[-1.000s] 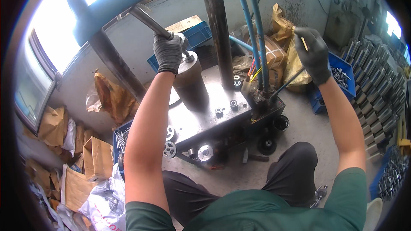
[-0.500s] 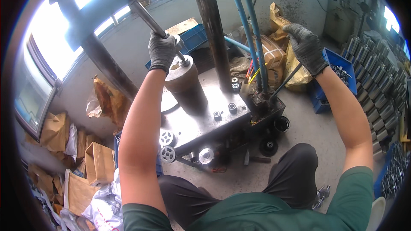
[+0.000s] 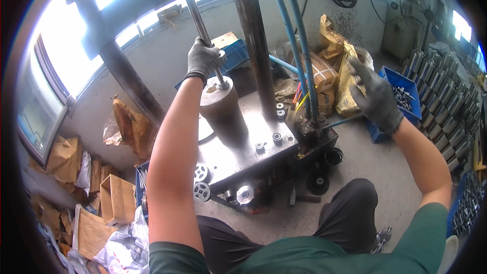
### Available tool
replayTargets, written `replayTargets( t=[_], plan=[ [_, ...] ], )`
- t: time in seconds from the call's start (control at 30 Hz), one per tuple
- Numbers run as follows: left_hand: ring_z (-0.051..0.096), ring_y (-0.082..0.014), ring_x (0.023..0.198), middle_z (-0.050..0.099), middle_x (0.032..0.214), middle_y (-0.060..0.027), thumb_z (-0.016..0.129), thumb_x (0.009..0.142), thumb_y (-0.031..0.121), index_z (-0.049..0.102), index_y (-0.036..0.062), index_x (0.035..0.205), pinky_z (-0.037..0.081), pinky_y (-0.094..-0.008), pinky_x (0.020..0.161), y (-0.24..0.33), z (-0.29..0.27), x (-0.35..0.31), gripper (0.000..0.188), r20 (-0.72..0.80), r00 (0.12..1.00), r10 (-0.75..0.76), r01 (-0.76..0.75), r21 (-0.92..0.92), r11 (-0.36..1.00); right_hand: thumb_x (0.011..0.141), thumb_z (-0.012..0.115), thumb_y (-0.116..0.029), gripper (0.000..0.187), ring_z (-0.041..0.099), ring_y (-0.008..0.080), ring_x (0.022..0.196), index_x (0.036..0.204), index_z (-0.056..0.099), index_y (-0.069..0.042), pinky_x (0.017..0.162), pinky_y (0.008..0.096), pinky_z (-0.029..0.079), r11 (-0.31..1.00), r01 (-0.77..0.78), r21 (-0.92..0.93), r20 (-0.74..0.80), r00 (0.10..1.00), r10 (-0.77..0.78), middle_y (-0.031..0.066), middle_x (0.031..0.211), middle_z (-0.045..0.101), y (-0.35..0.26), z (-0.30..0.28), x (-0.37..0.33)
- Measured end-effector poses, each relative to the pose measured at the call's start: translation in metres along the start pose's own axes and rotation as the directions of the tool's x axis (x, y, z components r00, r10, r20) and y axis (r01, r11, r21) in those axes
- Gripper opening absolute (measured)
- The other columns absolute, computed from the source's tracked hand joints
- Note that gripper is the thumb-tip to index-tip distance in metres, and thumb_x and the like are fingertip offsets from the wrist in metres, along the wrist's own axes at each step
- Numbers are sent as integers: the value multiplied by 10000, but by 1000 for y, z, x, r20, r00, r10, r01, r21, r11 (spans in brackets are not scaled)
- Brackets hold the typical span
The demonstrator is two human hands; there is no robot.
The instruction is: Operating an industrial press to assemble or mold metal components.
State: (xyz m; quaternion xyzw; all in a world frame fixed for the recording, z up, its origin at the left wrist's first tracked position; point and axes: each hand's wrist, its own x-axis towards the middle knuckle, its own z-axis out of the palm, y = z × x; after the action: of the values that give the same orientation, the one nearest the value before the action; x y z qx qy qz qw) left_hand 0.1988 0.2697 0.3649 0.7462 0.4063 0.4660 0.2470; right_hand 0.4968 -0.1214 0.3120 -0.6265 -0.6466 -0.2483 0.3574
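My left hand (image 3: 202, 61), in a grey glove, is closed round a long metal shaft (image 3: 199, 20). The shaft leans slightly, its lower end meeting the top of a thick steel cylinder (image 3: 223, 111); a ring-like metal part (image 3: 222, 57) shows beside my fingers. That cylinder stands on the steel table of a press (image 3: 243, 155). My right hand (image 3: 376, 94), gloved too, is raised on the right with its fingers spread. Beside it, a thin dark lever (image 3: 345, 121) slopes out from the pump block (image 3: 309, 129); its outer end passes out of sight near the hand.
Small bearings (image 3: 277, 137) sit on the press table. Dark posts (image 3: 256, 45) and blue pipes (image 3: 299, 45) rise behind it. A hammer (image 3: 304, 199) lies on the floor. Blue crates (image 3: 401, 78) and stacked metal tubes (image 3: 436, 101) stand right; cartons and bags (image 3: 119, 200) lie left.
The lever has swung down, and my right hand has opened from a fist and moved lower. The shaft's upper end, formerly up against the press head, now stands free, tilted less.
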Motion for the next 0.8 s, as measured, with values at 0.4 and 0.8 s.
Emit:
replayTargets(
  t=[0.4, 0.8],
  plan=[
    [768, -341, 974, 768, 995, -179, 818, 795, 181, 648, 44, 1132, 607, -436, 925, 5, 0, -8, 402, -61, 996, 64, -55, 143, 988, 882, 703, -212, 501, 721, 409, 915, 1334, 649, -4, 820, 491, 592, 998, -2, -62, 666, 745, 42, 217, 1046, 724, -32, -36, -77],
    [775, -336, 972, 782, 981, -173, 790, 833, 162, 652, 51, 1103, 612, -424, 922, 20, 1, -25, 323, -114, 992, 55, -39, 138, 990, 868, 648, -195, 414, 740, 385, 940, 1244, 727, -42, 838, 481, 604, 997, 46, -69, 841, 540, 34, 190, 1069, 762, -25, -43, -88]
  ],
)
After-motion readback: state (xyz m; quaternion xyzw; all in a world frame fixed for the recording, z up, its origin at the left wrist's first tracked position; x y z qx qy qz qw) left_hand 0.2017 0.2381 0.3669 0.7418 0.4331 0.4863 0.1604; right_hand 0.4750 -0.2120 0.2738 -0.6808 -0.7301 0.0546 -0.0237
